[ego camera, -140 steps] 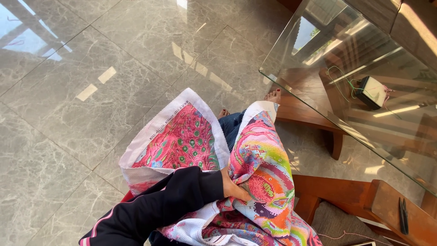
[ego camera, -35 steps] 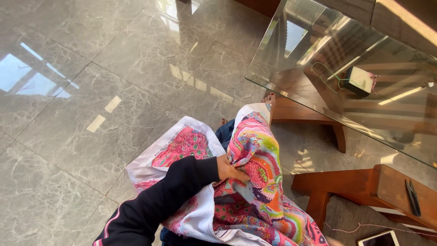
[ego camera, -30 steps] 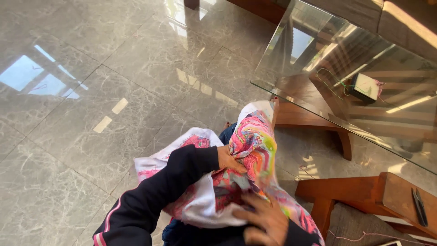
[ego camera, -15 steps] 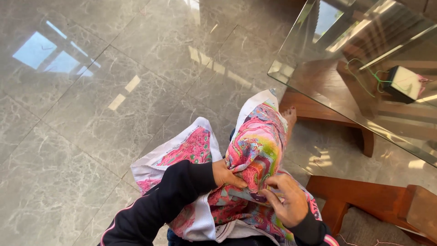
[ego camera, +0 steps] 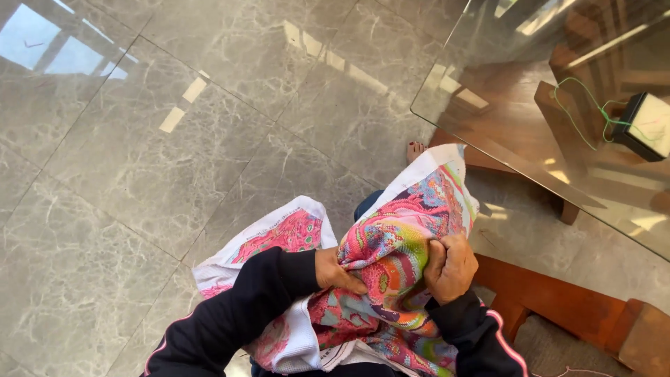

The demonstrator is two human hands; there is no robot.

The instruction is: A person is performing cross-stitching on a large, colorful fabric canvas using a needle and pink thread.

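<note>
Between left hand point(ego camera: 336, 269) and right hand point(ego camera: 450, 265), bunched colourful embroidered cloth point(ego camera: 391, 244), fingers of both pinching its folds.

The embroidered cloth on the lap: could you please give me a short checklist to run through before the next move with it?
1. Left hand on the cloth: ok, fingers pressed into a fold.
2. Right hand on the cloth: ok, closed at its right edge.
3. Needle located: cannot tell, none visible.
4. Cloth off the floor: ok, bunched on the lap.
5. Cloth apart from the glass table: ok, a gap shows.
</note>
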